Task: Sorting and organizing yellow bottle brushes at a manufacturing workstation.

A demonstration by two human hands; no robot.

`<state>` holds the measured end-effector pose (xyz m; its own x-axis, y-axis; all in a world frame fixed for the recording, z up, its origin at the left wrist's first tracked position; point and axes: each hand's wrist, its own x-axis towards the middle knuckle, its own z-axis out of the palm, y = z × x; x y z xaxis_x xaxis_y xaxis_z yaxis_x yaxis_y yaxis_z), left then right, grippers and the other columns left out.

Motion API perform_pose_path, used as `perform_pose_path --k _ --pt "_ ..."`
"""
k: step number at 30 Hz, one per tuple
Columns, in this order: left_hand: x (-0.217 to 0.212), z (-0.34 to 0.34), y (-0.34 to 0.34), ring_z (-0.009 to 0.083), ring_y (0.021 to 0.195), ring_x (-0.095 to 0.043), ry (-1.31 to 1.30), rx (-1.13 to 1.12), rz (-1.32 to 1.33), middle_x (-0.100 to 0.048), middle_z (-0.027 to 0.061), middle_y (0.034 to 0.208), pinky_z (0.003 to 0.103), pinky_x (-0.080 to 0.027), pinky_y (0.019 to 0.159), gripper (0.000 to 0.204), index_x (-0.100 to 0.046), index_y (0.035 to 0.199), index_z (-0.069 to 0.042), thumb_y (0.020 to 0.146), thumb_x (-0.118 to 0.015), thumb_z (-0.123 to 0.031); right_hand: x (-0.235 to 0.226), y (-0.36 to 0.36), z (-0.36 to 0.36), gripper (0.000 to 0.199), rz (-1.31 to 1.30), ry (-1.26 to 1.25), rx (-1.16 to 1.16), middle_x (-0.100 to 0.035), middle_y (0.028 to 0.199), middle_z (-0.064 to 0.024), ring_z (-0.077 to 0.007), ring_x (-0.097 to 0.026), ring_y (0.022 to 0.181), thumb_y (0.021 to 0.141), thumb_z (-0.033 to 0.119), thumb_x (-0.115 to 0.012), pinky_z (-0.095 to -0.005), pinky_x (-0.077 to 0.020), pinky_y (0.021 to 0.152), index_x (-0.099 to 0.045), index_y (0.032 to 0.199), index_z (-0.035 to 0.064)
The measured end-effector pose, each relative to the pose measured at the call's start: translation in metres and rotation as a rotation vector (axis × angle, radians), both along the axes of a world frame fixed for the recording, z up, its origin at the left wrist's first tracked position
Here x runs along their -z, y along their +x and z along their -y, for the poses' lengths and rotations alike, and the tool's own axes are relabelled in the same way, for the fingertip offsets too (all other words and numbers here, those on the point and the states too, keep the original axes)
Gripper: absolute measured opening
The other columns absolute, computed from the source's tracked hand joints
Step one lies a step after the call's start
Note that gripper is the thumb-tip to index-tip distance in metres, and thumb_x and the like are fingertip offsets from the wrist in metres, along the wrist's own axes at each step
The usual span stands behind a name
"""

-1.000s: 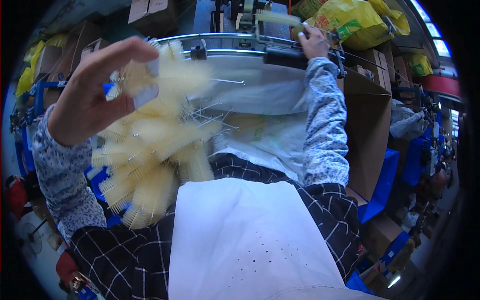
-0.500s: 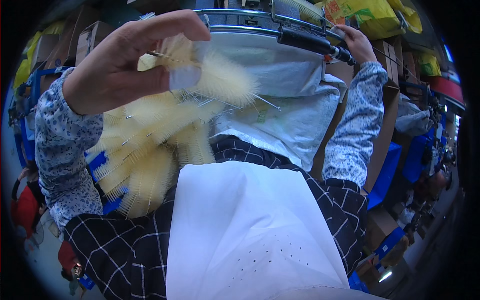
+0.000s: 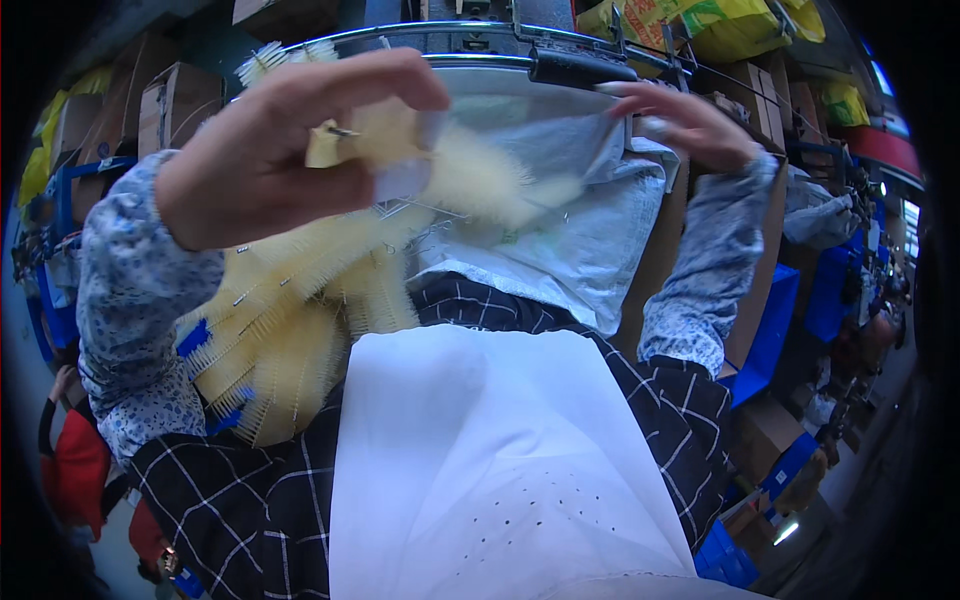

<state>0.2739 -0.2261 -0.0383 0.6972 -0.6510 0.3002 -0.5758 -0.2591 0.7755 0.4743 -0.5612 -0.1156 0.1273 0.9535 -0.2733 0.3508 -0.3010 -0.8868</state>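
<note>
A cream bristle brush [image 3: 480,172] with a twisted wire stem sits in my left hand [image 3: 255,145], its fingers and thumb closed round it. Motion smears the brush's far end. White wrapping shows at my left fingertips. Over on the right, my right hand [image 3: 695,125] is held in the air, fingers stretched out and apart, with nothing visible in it; it is somewhat blurred. It is nearest to the black sleeve [image 3: 580,67] on a shiny metal bar [image 3: 430,62]. Below my left hand lies a pile of similar brushes [image 3: 290,345], partly hidden by my left arm.
A white plastic sheet [image 3: 560,255] hangs in front of me, below the bar. Cardboard boxes [image 3: 185,105] stand at the far left, and yellow bags [image 3: 735,30] at the far right. A blue bin [image 3: 768,335] is beside my right arm. A person in red [image 3: 75,465] is at the left edge.
My right hand has come away from the right end of the bar, moving left and down, and its fingers have spread. My left hand, still holding the brush, sits slightly lower and farther right.
</note>
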Motion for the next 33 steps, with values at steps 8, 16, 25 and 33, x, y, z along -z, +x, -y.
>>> perform_pose_path --k 8,16,25,33 --pt "-0.003 0.013 -0.028 0.0261 0.087 -0.051 0.376 -0.329 0.124 -0.044 0.0153 0.104 0.033 -0.044 0.074 0.05 -0.04 0.11 -0.008 0.067 -0.064 -0.013 0.004 -0.122 -0.111 0.035 -0.517 0.217 0.22 -0.05 0.106 -0.0085 -0.0167 -0.048 0.099 0.082 0.009 -0.049 -0.0318 -0.0395 0.086 -0.042 0.116 0.0041" --pt "-0.027 0.026 -0.096 0.022 0.084 -0.051 1.142 -0.19 -0.027 -0.048 0.0146 0.099 0.03 -0.041 0.07 0.038 -0.047 0.103 -0.011 0.067 -0.06 -0.013 0.087 0.022 -0.09 0.026 1.324 -0.235 0.81 -0.057 0.093 -0.0014 -0.0215 -0.049 0.085 0.081 0.022 -0.048 -0.0362 -0.0355 0.076 -0.055 0.105 0.0256" --pt "-0.001 0.025 -0.101 0.0181 0.065 -0.053 1.199 -0.231 0.154 -0.053 0.0118 0.08 0.026 -0.039 0.061 0.028 -0.049 0.099 -0.009 0.071 -0.051 -0.007 0.087 0.025 -0.105 0.025 1.241 -0.207 0.795 -0.057 0.093 -0.0007 -0.0198 -0.048 0.088 0.082 0.024 -0.046 -0.0351 -0.0329 0.078 -0.055 0.106 0.0258" --pt "-0.011 0.02 -0.092 0.0169 0.058 -0.048 0.996 -0.155 0.001 -0.046 0.0047 0.064 0.028 -0.036 0.055 0.025 -0.05 0.092 -0.009 0.067 -0.056 -0.01 0.087 0.023 -0.104 0.025 1.248 -0.146 0.773 -0.056 0.09 -0.0004 -0.0192 -0.047 0.086 0.083 0.022 -0.047 -0.0346 -0.0322 0.078 -0.055 0.106 0.0257"
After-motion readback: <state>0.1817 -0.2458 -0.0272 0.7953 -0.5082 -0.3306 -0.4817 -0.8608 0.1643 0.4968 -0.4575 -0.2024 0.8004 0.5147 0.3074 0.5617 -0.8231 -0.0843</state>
